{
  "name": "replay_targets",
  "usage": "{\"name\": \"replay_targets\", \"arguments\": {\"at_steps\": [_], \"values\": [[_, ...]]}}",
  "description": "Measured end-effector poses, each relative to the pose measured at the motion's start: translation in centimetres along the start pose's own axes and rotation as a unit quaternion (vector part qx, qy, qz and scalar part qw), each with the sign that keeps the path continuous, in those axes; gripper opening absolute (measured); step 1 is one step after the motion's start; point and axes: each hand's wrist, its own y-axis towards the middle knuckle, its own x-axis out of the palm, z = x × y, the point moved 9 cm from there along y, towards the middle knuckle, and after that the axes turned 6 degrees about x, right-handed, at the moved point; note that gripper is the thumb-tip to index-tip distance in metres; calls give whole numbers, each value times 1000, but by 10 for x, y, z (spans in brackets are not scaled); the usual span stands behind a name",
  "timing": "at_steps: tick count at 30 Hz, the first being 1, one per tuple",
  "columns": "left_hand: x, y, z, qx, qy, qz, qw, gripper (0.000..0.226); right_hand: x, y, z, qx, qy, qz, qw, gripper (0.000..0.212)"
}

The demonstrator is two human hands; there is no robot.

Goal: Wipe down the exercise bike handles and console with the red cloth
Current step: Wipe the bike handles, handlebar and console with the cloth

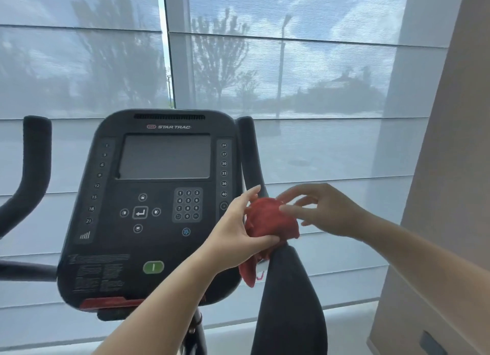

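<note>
The bike's console [159,203] faced the person, square on and tilted back, with the left handle [31,158] well off to its left and the right handle [252,158] rising just beside its right edge. That right handle ran as a long bar from low and near, at bottom centre-right, up and away to its tip beside the console's top corner.

The cloth [270,219] sat bunched over the middle of this bar, a tail hanging down on the console side. The left hand [238,232] pinched the cloth against the bar, thumb under, fingers [253,193] loosely raised. The right hand [320,209] hovered half open, its fingertips at the cloth's top, gripping nothing firmly. The left was nearer the console, so a wipe would likely run along the bar's axis.
</note>
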Motion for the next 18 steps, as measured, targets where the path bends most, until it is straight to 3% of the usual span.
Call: {"name": "replay_targets", "arguments": {"at_steps": [5, 9, 11, 14, 16, 18], "values": [[-6, -2, -5, -18, -85, -14, 996, 96, 19, -5, 2, 11, -76, 44, 996, 27], [-17, -1, -12, -34, -70, -33, 996, 92, 17, -5, 4, 14, -58, 62, 996, 12], [-25, -2, -14, -55, -102, -8, 993, 77, 13, -4, 0, 12, -46, 76, 996, 12], [-43, -3, -21, -91, -93, 71, 989, 42, -16, 7, 0, 17, -2, 159, 987, 11], [-51, -4, -29, -114, -69, 106, 985, 33, -34, 16, -1, 18, 47, 199, 979, 9], [-54, -6, -35, -127, -49, 113, 984, 32, -31, 25, -1, 26, 36, 171, 984, 13]]}}
